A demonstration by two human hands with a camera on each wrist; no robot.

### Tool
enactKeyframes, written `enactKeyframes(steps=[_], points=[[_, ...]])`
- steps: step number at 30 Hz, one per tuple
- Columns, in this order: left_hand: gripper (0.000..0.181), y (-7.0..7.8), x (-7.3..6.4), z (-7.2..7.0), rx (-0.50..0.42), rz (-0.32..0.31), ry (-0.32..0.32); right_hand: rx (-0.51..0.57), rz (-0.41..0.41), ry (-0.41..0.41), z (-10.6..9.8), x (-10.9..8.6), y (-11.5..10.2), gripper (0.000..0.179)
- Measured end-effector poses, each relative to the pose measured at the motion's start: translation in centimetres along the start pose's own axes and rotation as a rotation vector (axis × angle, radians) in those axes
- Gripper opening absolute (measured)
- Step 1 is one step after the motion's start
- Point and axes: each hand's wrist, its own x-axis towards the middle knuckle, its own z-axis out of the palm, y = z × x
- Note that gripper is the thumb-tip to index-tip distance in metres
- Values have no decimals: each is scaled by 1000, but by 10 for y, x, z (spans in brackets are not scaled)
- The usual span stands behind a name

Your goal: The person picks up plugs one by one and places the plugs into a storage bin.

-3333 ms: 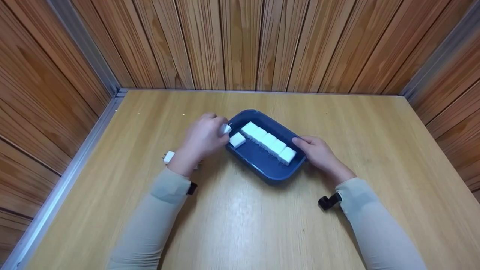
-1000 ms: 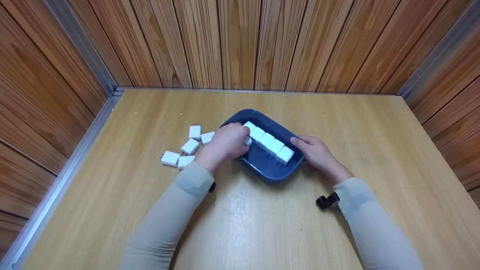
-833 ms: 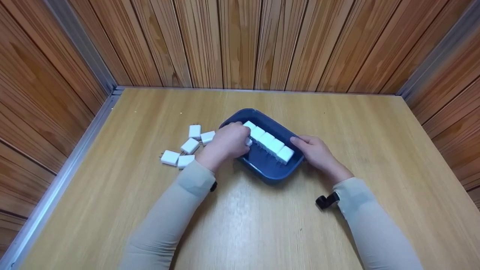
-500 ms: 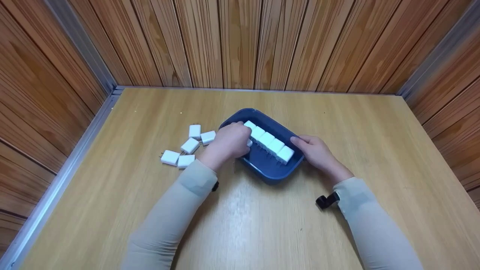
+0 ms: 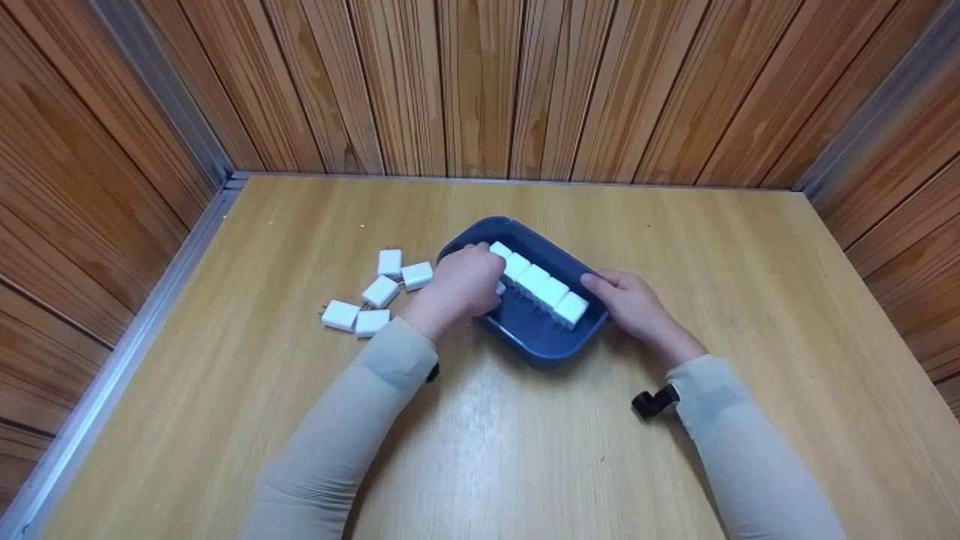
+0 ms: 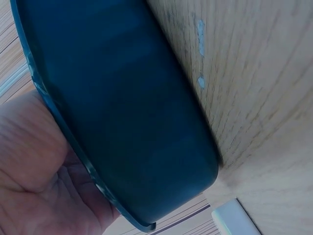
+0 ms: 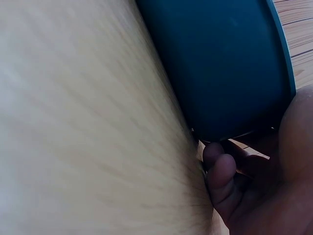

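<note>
In the head view, a dark blue tray stands turned at an angle on the table. A row of several white charger plugs, metal prongs on one side, lies along its far wall. My left hand reaches over the left rim, fingers curled on another white plug, mostly hidden by the hand. In the left wrist view, the tray wall hides the fingertips. My right hand holds the tray's right corner, thumb on the rim; in the right wrist view, fingers curl low beside the tray's outer wall.
Several loose white charger plugs lie on the wooden table left of the tray, close to the left forearm. Wood-panelled walls border the table at the back and sides. A black wrist camera sits at the right cuff.
From outside the left rim, my left hand has moved right into the tray with a plug. Lately it has shifted only slightly rightward. The right hand keeps its hold on the tray.
</note>
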Motion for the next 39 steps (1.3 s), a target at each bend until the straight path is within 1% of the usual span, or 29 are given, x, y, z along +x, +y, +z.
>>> enactKeyframes(steps=[4,10,17,21,25,31,35,39], points=[[32,0,1,0,-18,-10,-16,7,1,-1,0,0,-1,59],[29,-1,2,1,-43,-15,-21,-1,13,12,1,0,-2,61],[30,0,4,1,-41,-33,-28,-1,27,10,2,-1,-3,63],[31,2,3,0,-22,-41,-30,-7,35,6,1,-1,-4,63],[31,2,2,1,-7,-37,-23,-14,30,5,1,-1,-3,64],[33,-1,1,2,-7,-20,-8,-24,31,4,1,0,-3,64],[32,-4,1,1,-11,-9,9,-22,39,4,1,1,-3,64],[28,-7,0,1,-17,-4,40,-15,37,11,2,1,-2,64]])
